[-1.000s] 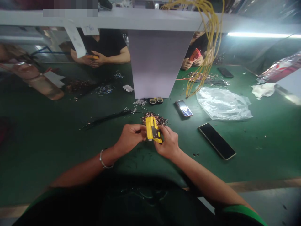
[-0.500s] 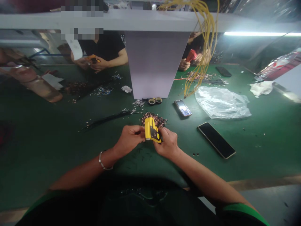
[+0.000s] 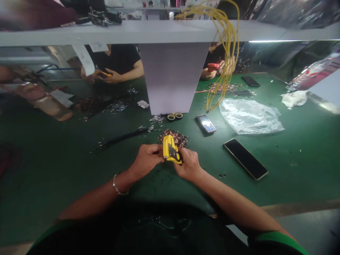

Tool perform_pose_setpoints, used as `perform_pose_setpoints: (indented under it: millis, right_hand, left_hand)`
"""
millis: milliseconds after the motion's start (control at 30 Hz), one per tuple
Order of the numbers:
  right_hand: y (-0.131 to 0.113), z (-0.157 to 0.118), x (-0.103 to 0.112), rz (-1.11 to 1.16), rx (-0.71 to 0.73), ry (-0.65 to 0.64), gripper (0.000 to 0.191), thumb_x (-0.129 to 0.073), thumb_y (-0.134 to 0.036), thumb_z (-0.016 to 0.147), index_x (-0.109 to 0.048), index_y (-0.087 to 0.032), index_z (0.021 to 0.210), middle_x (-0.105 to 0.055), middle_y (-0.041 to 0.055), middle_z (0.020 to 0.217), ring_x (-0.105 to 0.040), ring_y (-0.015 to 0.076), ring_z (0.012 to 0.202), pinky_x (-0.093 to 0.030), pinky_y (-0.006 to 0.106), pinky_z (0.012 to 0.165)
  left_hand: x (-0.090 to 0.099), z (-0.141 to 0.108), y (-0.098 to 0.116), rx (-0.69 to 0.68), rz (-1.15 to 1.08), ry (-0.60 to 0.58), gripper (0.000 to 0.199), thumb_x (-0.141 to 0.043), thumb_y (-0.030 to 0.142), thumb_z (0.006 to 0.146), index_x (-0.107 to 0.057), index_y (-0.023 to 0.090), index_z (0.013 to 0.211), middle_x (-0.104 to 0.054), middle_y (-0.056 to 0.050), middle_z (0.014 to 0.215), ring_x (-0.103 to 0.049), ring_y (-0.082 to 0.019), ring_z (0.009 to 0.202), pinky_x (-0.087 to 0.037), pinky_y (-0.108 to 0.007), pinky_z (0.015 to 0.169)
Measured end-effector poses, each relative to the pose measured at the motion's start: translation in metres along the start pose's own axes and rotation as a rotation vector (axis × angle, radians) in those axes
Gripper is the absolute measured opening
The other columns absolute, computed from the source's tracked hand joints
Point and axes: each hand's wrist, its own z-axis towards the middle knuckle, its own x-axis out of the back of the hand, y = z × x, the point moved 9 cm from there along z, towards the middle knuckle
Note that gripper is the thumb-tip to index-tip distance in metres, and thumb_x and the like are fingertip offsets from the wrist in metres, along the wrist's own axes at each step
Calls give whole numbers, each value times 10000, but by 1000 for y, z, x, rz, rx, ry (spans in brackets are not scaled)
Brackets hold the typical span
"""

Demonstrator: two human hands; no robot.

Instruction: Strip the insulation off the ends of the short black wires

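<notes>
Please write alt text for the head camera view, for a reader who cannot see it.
The left hand and right hand hold a yellow hand tool near a pile of small metal pieces on a green workbench.

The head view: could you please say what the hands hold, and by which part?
A yellow hand tool, held at both sides between left hand and right hand.
</notes>
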Motion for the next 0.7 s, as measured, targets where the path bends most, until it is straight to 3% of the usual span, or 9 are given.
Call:
perform_pose_setpoints:
  millis: [300, 433, 567, 700]
  right_hand:
    - [10, -3, -11, 79, -59, -64, 126, -528, -228, 727, -404, -235, 703, -504, -17, 542, -487, 146, 480, -345, 266, 490]
    - [34, -6, -24, 291, -354, -137, 106, -547, -242, 707, -447, -222, 680, -515, -32, 537, -467, 121, 465, -365, 241, 472]
    - [51, -14, -44, 749, -707, -266, 125, -610, -247, 662, -578, -179, 763, -587, -24, 597, -535, 126, 498, -433, 248, 493]
    - [44, -16, -57, 1148, -834, -439, 218, -661, -184, 617, -620, -155, 829, -652, -10, 644, -621, 153, 553, -498, 292, 591]
  left_hand:
    - [3, 2, 5, -4, 33, 31, 100, -603, 127, 641, -692, 153, 605, -554, 42, 506, -451, -64, 498, -345, -181, 462]
    - [9, 11, -2, 35, 89, 66, 90, -638, 181, 683, -722, 148, 686, -595, 25, 518, -494, -72, 476, -390, -190, 458]
    - [22, 24, -7, 34, 129, 90, 172, -665, 239, 720, -737, 124, 826, -639, 0, 554, -530, -84, 476, -418, -196, 446]
    - [38, 36, -2, -57, 208, 98, 189, -619, 211, 746, -749, 131, 856, -666, -13, 604, -555, -82, 523, -436, -189, 479]
